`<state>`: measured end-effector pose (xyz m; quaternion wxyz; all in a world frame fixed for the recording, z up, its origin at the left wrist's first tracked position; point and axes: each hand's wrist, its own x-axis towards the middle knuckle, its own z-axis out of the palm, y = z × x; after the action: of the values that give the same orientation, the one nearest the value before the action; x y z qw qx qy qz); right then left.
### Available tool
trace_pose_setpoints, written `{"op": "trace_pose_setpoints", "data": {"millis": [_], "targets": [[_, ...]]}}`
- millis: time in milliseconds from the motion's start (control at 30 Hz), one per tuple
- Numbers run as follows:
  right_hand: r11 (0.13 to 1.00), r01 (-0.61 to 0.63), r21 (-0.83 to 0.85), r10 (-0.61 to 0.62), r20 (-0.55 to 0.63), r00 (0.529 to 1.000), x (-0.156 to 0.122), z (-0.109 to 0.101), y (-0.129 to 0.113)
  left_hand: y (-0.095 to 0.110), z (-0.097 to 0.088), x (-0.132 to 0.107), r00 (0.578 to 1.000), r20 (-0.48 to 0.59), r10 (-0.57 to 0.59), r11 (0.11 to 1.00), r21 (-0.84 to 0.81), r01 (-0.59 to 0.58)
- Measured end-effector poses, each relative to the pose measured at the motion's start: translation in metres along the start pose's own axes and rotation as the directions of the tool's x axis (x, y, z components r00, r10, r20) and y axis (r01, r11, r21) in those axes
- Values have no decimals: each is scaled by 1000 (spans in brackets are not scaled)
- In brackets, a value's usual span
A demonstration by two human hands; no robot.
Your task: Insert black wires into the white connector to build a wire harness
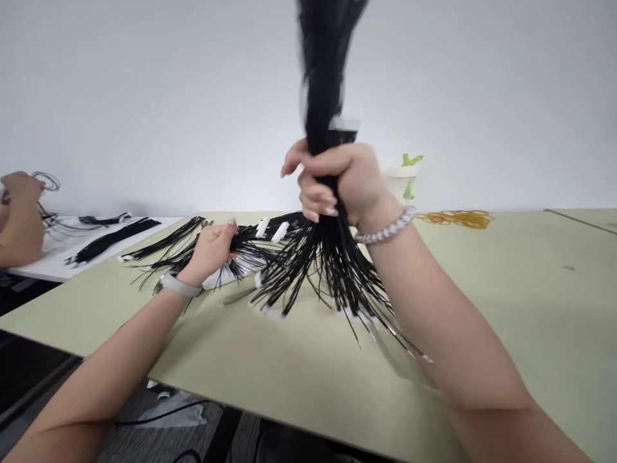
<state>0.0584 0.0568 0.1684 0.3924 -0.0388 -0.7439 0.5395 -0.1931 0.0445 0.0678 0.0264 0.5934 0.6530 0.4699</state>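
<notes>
My right hand (337, 183) is wrapped round a thick bundle of black cables (325, 83), raised above the table. The bundle runs up past the top edge of the view, and its lower strands fan out, with small white and silvery tips. Behind the fist, a pale tag-like piece (344, 123) shows against the cables. My left hand (214, 249) is closed on a smaller bundle of black wires (250, 241) lying on the table; its fingers are partly hidden. White connector-like pieces (278, 231) lie among the wires between my hands.
The table (520, 308) has a pale yellow-green top. A white cup (401, 183) with something green stands by the wall, beside yellow rubber bands (457, 218). At left, another person's hand (22, 188) holds thin wires near a white surface with black cable bundles (110, 241).
</notes>
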Motion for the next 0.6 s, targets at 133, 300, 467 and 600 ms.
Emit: {"op": "trace_pose_setpoints", "data": {"millis": [133, 300, 467, 600], "targets": [[992, -59, -113, 64, 42, 997, 4, -1, 13, -4, -3, 5, 997, -79, -27, 999, -29, 25], [1000, -7, 12, 6, 118, 993, -10, -15, -13, -11, -2, 11, 993, -102, -54, 998, -40, 50], [999, 45, 10, -46, 20, 999, -14, -24, -20, -3, 5, 5, 998, -36, -51, 997, -67, 49], [987, 88, 131, -97, 66, 993, -1, -7, 7, 4, 7, -1, 1000, -12, -25, 996, -84, 24]]}}
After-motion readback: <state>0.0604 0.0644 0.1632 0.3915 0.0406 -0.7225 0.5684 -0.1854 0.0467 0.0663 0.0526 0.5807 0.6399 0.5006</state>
